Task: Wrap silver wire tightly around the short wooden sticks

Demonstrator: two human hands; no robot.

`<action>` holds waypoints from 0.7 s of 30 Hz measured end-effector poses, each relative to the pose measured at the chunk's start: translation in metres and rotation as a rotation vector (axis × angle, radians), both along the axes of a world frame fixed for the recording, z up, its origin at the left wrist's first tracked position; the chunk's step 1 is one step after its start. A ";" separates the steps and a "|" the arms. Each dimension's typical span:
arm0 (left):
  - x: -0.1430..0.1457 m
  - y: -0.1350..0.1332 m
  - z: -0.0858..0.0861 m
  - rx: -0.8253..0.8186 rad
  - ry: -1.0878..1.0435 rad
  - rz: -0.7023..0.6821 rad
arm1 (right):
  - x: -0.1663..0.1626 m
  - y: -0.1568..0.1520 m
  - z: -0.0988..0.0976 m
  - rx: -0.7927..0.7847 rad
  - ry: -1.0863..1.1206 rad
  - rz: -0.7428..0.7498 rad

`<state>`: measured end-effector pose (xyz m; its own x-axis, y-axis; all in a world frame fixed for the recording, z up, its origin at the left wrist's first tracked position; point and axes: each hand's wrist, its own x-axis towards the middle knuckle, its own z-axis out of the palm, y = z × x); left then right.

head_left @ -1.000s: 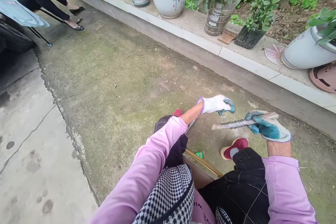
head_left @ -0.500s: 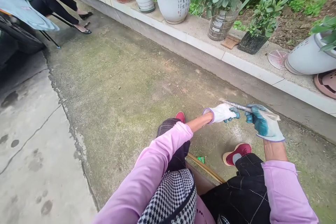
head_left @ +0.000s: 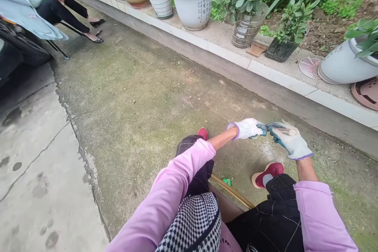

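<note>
Both my hands wear white gloves with blue-green coated palms and fingers, held close together low over the concrete. My right hand [head_left: 288, 141] is closed around a rod-shaped tool with a wooden handle [head_left: 291, 132], whose butt end shows above the glove. Most of the tool's shaft is hidden or points away. My left hand [head_left: 249, 128] is closed just left of it, fingertips touching or nearly touching the right fingers. Whatever sits between those left fingers is too small and hidden to name.
A tiled ledge [head_left: 227, 56] with several potted plants, including a white pot [head_left: 191, 6], runs along the right. Between my feet lie a green packet [head_left: 227, 181] and a yellowish bar [head_left: 232, 191]. Another person [head_left: 26, 4] sits at upper left beside a vehicle tyre [head_left: 26, 45].
My right hand has shifted left and turned, bringing its fingers up to my left hand. The tool has swung, so its long grey shaft no longer shows. My left hand moved slightly left.
</note>
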<state>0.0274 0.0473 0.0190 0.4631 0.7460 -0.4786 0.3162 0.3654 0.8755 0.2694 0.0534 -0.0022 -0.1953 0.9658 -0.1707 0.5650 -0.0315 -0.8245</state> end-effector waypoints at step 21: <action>-0.010 0.016 0.034 0.031 -0.032 0.193 | 0.004 -0.001 0.040 -0.318 0.326 -0.029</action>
<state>0.0179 0.0634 0.0533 0.3242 0.8365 -0.4418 0.2146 0.3898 0.8955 0.2731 0.0526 0.0373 -0.2615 0.8811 -0.3940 0.2722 -0.3244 -0.9059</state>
